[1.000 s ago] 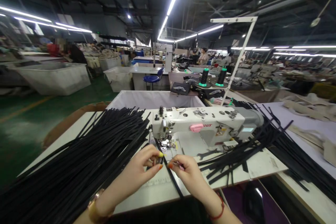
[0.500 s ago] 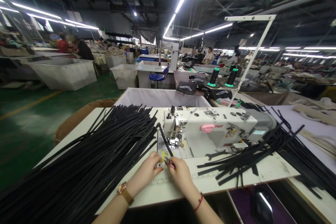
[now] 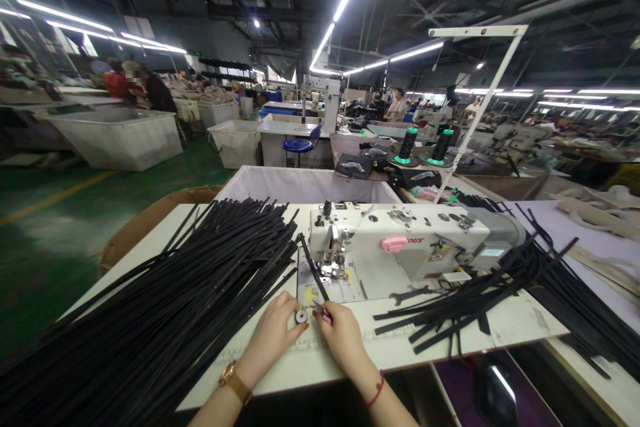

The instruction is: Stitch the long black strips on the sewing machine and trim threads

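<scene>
My left hand [image 3: 274, 328] pinches a small round metal bobbin [image 3: 301, 316] with a hole in its middle, between thumb and fingers. Close beside it, my right hand [image 3: 345, 333] is closed around thread snips [image 3: 318, 308], whose pointed metal tip faces the bobbin. Both hands are just in front of the white sewing machine [image 3: 395, 233], near its needle area. A narrow black strap [image 3: 314, 269] runs from the machine bed's left edge down to my right hand; whether my fingers touch it I cannot tell.
A large pile of black straps [image 3: 200, 280] covers the table's left side. More straps [image 3: 450, 307] lie at right, beside a wrench [image 3: 410, 295]. Behind the machine are a lined bin [image 3: 310, 183], black thread cones [image 3: 409, 147] and a thread stand [image 3: 483, 113]. People work farther back.
My left hand has turned the bobbin so its round face shows more fully. My right hand with the snips stays almost in place. The view has shifted slightly.
</scene>
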Demonstrator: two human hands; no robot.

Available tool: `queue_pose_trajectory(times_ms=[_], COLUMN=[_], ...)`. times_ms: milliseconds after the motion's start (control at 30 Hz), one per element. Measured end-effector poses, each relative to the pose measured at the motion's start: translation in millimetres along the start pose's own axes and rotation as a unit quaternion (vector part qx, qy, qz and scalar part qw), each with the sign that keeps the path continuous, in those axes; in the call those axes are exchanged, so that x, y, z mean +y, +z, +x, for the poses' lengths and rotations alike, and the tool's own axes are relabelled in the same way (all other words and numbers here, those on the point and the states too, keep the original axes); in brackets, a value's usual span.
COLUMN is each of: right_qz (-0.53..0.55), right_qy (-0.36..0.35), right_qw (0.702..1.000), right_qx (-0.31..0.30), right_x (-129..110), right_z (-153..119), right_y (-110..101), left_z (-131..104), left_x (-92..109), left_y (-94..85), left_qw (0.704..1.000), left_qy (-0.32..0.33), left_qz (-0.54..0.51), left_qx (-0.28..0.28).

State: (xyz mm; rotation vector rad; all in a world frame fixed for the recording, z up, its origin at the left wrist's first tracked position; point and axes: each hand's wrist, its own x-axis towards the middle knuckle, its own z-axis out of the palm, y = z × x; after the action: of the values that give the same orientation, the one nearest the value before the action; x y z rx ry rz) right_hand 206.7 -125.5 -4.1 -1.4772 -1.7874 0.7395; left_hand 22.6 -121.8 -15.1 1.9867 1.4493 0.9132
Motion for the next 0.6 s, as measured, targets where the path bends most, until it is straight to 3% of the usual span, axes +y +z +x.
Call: queue_pose_trajectory(times_ms=[67, 133, 233, 300, 367, 467, 600], right_qz=[0.029, 0.063, 0.111, 0.134, 0.151, 0.169, 0.173], right_qy=[-0.002, -0.005, -0.01, -0.014, -0.019, -0.026, -0.042], right_qw=[1.0, 0.998, 0.993, 0.99, 0.987, 0.984, 0.982], right_qx=[0.007, 0.017, 0.034, 0.041, 0.048, 0.057, 0.064], right_x=[-3, -8, -17, -23, -27, -34, -42], right_z=[-3, -8, -16, -21, -25, -30, -38], right_y=[-3, -7, -11, -12, -13, -14, -17], left_z=[-4, -9, -20, -27, -33, -42, -54], left_x=[6, 15, 35, 49, 62, 75, 80], left_y=[3.7, 7.0, 7.4, 3.6, -2.2, -9.9, -12.8], left_qw=[0.996, 0.966, 0.864, 0.8, 0.754, 0.726, 0.737], left_qy=[-0.026, -0.086, -0.191, -0.241, -0.267, -0.269, -0.231], left_qz=[-0.088, -0.242, -0.465, -0.548, -0.597, -0.63, -0.633], left_qx=[0.013, 0.015, 0.024, 0.046, 0.059, 0.058, 0.046])
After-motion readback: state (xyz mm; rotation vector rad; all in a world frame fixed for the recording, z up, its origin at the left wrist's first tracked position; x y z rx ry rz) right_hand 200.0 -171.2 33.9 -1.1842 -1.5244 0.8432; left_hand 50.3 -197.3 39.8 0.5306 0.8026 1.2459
